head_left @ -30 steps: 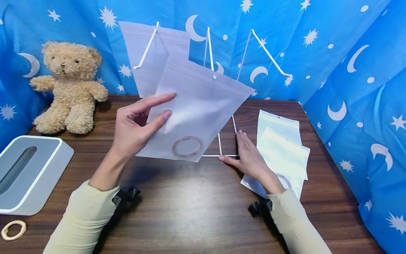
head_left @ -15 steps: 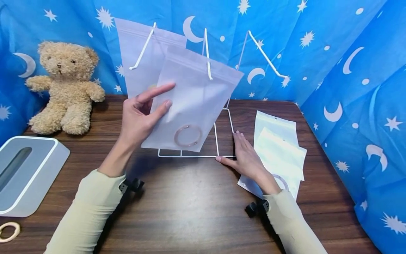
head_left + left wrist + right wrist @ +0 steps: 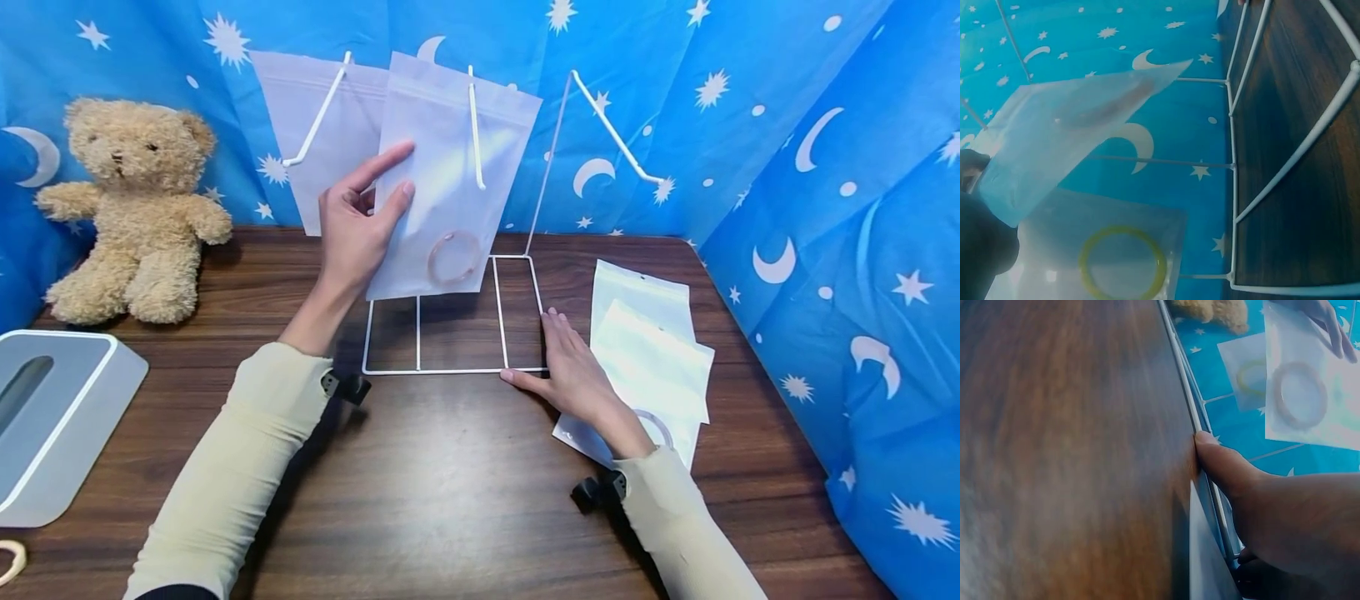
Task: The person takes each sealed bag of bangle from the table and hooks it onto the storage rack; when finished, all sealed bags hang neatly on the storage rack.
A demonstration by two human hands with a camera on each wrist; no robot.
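Note:
My left hand (image 3: 356, 221) pinches the left edge of a translucent zip bag (image 3: 442, 200), thumb in front and other fingers behind it. The bag lies behind the sloping arm of the middle hook (image 3: 474, 125) on a white wire rack (image 3: 450, 372), which passes through its top. Inside it is a pinkish ring (image 3: 1279, 394). A second bag (image 3: 307, 100) hangs on the left hook, with a yellow ring (image 3: 1084, 259) inside in the left wrist view. My right hand (image 3: 577, 379) rests on the rack's front right corner, fingers straight, thumb on the front bar.
Several white zip bags (image 3: 652, 358) lie overlapping beside my right hand, one with a ring. The right hook (image 3: 618, 129) carries no bag. On the left are a teddy bear (image 3: 142, 208), a grey-topped box (image 3: 97, 425) and a pale ring (image 3: 21, 554). Starry blue cloth (image 3: 810, 233) surrounds the table.
My left hand has moved the bag up and back along the middle hook, from its tip toward its rear, and the bag hangs straighter. My right hand has stayed on the rack.

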